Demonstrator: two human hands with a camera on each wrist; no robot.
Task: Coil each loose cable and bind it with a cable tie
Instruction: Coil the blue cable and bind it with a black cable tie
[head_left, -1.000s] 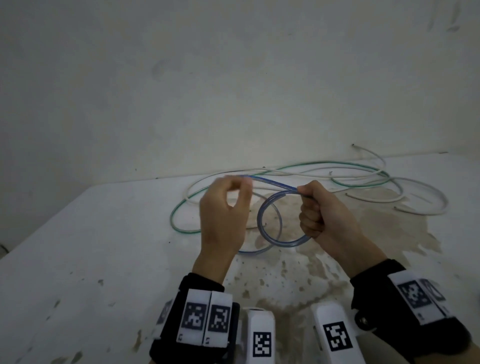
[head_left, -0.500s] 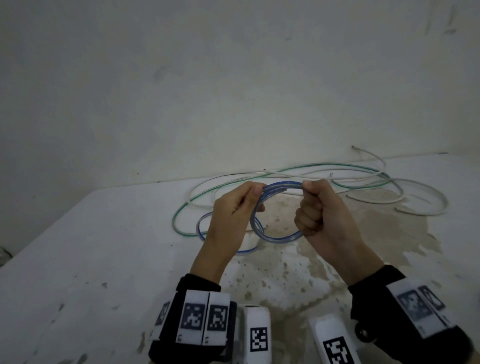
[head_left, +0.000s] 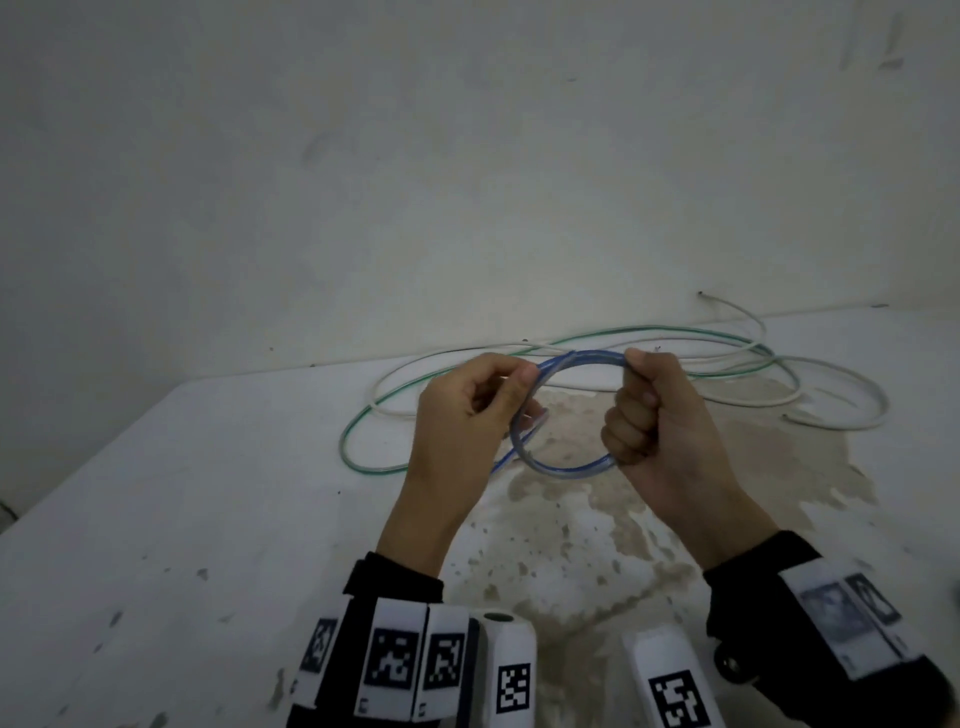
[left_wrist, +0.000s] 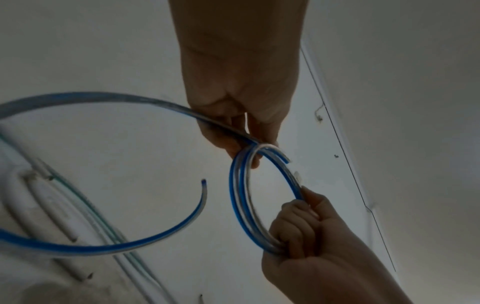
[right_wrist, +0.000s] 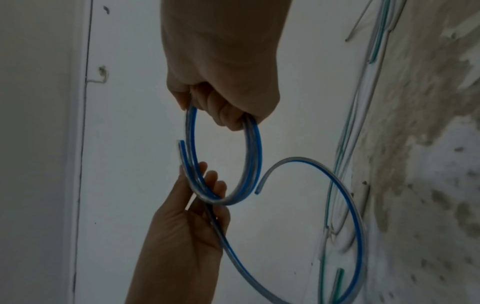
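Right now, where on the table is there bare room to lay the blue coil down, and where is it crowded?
Bare room: the near-left table, between its left edge and the left hand, and the stained patch under the blue cable. Crowded: the far side by the wall, where the green cable and white cable loop behind the right hand.

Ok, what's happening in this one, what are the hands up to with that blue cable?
A person is coiling the blue cable above a stained white table. The right hand grips the stacked loops in a fist, while the left hand pinches the coil's other side, guiding the loose tail, which is not yet wound in. The green cable and the white cable lie uncoiled by the wall. No cable tie is visible.
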